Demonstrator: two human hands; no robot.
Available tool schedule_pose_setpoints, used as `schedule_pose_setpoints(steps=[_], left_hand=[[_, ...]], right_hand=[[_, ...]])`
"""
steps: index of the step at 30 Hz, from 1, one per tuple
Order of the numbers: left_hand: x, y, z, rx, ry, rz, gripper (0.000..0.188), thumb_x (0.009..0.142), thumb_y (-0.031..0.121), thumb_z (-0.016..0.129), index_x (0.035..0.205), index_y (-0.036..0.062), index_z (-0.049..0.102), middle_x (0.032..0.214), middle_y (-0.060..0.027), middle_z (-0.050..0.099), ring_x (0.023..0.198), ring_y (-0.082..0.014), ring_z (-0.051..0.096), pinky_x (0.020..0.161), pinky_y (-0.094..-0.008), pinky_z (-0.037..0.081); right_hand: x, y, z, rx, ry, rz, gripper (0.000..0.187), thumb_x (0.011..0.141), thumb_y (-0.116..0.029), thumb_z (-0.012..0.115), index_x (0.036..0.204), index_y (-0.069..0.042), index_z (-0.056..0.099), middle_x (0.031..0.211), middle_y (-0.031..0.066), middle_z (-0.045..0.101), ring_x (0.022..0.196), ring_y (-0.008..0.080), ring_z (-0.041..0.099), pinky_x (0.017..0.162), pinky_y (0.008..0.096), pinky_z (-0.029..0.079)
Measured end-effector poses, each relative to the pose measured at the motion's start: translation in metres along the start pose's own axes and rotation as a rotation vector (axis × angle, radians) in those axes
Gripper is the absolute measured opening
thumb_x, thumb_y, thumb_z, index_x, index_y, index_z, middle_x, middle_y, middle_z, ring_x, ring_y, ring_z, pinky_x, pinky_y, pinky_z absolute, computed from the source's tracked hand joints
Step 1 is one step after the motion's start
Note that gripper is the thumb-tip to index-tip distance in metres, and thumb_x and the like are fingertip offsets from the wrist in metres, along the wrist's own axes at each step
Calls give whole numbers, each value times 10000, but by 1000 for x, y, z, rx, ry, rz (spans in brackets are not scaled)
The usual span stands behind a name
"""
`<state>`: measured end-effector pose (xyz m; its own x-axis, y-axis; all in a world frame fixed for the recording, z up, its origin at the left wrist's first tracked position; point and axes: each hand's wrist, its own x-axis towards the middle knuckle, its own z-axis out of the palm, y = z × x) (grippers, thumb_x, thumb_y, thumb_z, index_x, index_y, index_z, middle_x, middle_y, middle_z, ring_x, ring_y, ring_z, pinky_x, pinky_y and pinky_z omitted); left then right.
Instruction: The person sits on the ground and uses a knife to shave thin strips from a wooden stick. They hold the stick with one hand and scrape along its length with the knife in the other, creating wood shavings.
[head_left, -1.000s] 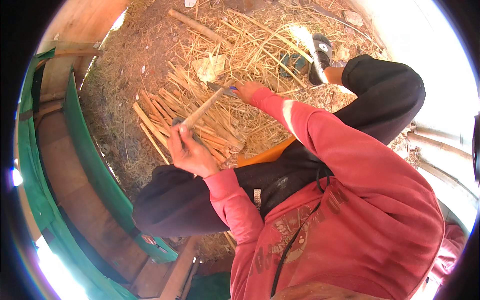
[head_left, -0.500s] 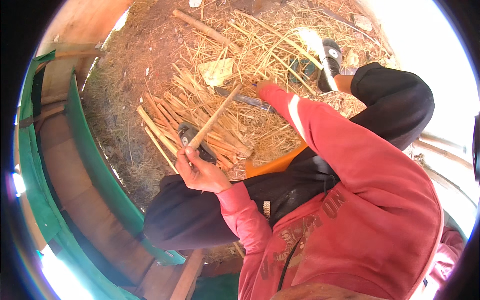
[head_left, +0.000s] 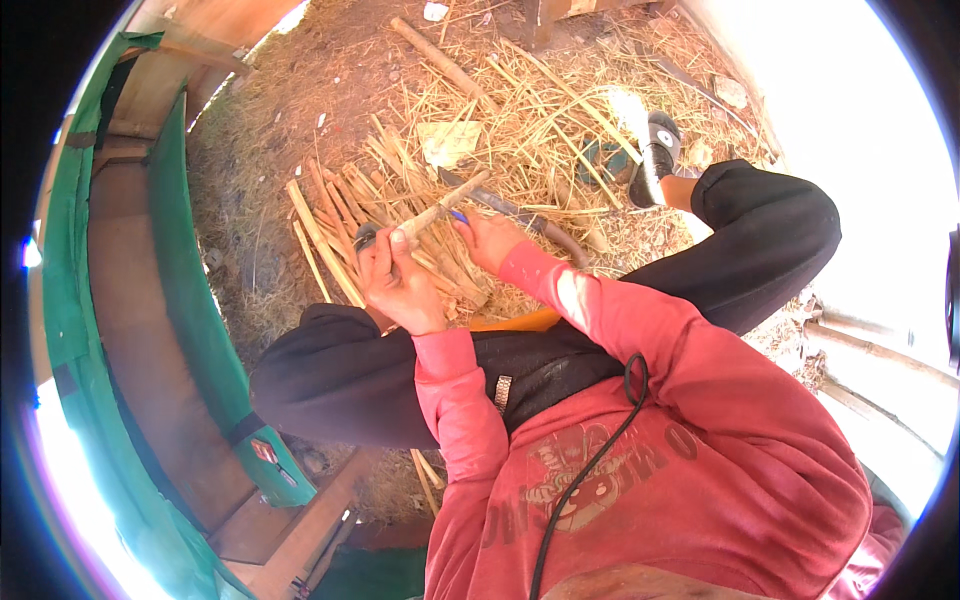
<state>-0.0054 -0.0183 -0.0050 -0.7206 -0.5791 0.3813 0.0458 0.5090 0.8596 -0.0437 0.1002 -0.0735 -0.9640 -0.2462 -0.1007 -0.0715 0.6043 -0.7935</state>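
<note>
Drawn inward since half a second ago, the right hand (head_left: 492,242) now sits just beside the pale stick (head_left: 450,200), where it had been out past its far end.

Over at the far left, from where I stand, brown boards (head_left: 130,300) run between green-covered edges, and the nearer green panel (head_left: 190,250) bends along the floor. A strip of dry grass (head_left: 240,220) separates that edge from the pile of split sticks (head_left: 390,195), leaving the left elbow well apart from the panel. Black trousers (head_left: 340,380) cover the left knee, which juts toward it. Next comes the left hand (head_left: 405,290), pinching the near end of the pale stick between thumb and fingers; the stick slants up and rightward above the pile, its far end free. Behind those fingers a dark shoe partly shows.

Further along, a paper scrap (head_left: 449,144) lies at the pile's upper edge. The right hand has its fingers curled round a small blue item (head_left: 458,216); whether that touches the stick, I cannot tell. Just beyond its knuckles a long dark blade (head_left: 510,208) lies on the straw (head_left: 560,120). Rightmost, the other shoe (head_left: 655,160) stands short of the pale wall (head_left: 830,130), which is well apart from both hands.
</note>
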Motion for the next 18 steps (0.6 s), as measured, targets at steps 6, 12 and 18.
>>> schedule_pose_setpoints(steps=[6, 12, 18], left_hand=[[1, -11, -5, -1, 58, -54, 178, 919, 100, 624, 980, -60, 670, 855, -73, 585, 777, -148, 557, 672, -293, 458], [1, -11, -2, -113, 78, -99, 171, 929, 110, 614, 978, -45, 668, 873, -59, 571, 750, -137, 553, 648, -270, 448], [-2, -5, -3, -36, 4, -36, 152, 930, 95, 604, 967, -41, 660, 841, -56, 534, 727, -137, 545, 651, -270, 449]], right_hand=[[-3, -23, -12, -19, -98, -95, 350, 969, -343, 474, 1104, -37, 578, 738, 260, 642, 696, 466, 627, 668, 552, 508], [14, 6, 12, -165, -25, -34, 355, 975, -357, 458, 1114, -49, 568, 727, 260, 639, 691, 464, 629, 666, 555, 507], [7, -4, 2, -48, -68, -3, 360, 975, -359, 462, 1115, -48, 575, 798, 263, 658, 751, 445, 648, 679, 544, 516]])
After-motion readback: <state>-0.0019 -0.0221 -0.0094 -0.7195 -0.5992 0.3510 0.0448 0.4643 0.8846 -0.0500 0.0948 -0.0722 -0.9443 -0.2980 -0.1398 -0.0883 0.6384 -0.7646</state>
